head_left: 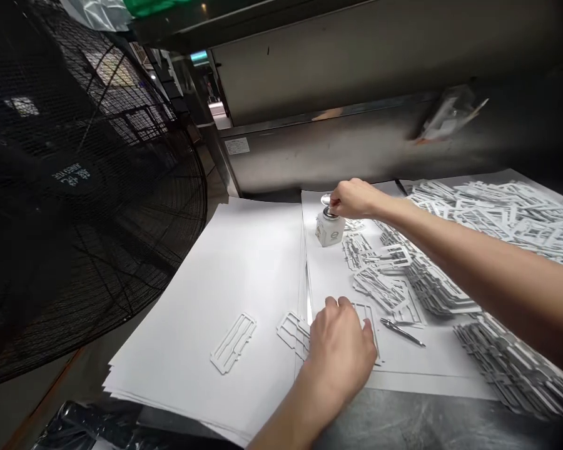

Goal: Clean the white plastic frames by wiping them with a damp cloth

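The right hand (pixel 354 199) is held over a small white box (pixel 329 230), its fingertips pinched on what appears to be the round metal knob (pixel 327 203) on top of that box, though the grip is partly hidden by the fingers. The box is set on the far part of a white sheet (pixel 331 281), just beside loose die-cut card frames (pixel 380 275). The left hand (pixel 342 350) is laid palm down, fingers close together, on 1 flat card frame (pixel 368 325) at the seam between 2 stacks of sheets. A metal pen (pixel 402 331) is seen just right of that hand. 1 more frame (pixel 233 342) lies apart on the left stack of paper (pixel 225 262). A heap of frames (pixel 497 212) is spread at the right, and a black fan guard (pixel 75 187) fills the left.
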